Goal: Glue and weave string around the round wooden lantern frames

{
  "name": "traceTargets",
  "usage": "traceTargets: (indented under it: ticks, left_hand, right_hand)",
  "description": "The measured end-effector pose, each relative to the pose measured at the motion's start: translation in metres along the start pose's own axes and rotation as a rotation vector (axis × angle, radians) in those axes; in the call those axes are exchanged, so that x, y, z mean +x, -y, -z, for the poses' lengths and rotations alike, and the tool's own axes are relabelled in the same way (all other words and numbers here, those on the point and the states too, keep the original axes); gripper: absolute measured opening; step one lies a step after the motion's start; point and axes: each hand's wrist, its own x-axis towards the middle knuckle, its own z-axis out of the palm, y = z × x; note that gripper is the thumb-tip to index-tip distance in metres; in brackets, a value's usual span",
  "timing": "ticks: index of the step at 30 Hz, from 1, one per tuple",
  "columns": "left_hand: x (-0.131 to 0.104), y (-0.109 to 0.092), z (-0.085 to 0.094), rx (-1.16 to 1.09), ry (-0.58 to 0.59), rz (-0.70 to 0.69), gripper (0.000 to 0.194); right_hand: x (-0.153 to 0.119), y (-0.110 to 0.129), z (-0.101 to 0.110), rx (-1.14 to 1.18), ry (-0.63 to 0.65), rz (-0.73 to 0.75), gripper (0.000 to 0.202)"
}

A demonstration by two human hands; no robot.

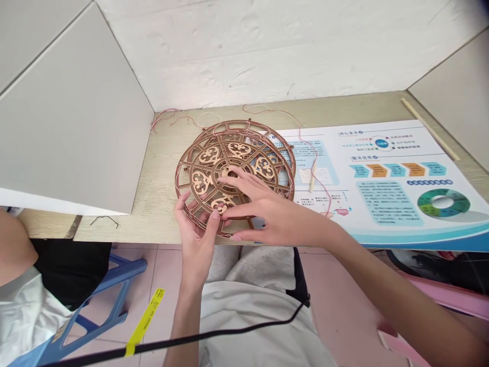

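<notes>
Two round openwork wooden wheels (208, 156) lie stacked on the table, the upper one shifted toward the front left. Scroll-shaped cutouts fill their inner rings, and thin reddish and pale wire runs along the rims. My left hand (196, 227) grips the front left rim of the upper wheel, thumb on top and fingers underneath, partly seen through the gaps. Over the wheel's front right part, my right hand (263, 206) spreads its fingers, the tips at the hub and near the left thumb. Loose red wire (315, 153) trails from behind the wheels to the right.
A printed sheet (405, 176) covers the table's right side, with a small stick (313, 177) on it. Another wooden stick (430, 127) lies near the right partition. A white panel (95, 117) stands at left. Another person's arm (15, 247) shows beside a blue stool (114, 290). A black cable (214, 332) crosses in front.
</notes>
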Motion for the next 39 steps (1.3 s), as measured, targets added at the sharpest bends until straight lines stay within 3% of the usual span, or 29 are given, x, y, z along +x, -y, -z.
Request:
traceTargets:
  ticks: [5, 14, 23, 32, 39]
  left_hand:
    - [0.001, 0.001, -0.006, 0.015, -0.096, -0.031, 0.068]
    - [0.0, 0.005, -0.004, 0.051, -0.14, -0.053, 0.064]
    - [0.001, 0.006, -0.009, 0.093, -0.192, -0.088, 0.066]
    - [0.002, -0.001, -0.016, 0.018, -0.192, -0.033, 0.067]
    - [0.0, -0.001, -0.024, 0.039, -0.263, -0.076, 0.069]
  right_hand:
    - [-0.013, 0.007, -0.018, -0.073, -0.144, 0.007, 0.028]
    - [-0.02, 0.018, -0.03, -0.128, -0.229, -0.024, 0.024]
    - [-0.02, 0.02, -0.032, -0.113, -0.255, -0.023, 0.024]
    - [-0.018, 0.016, -0.026, -0.099, -0.237, 0.003, 0.022]
    - [-0.02, 0.015, -0.027, -0.094, -0.275, 0.012, 0.019]
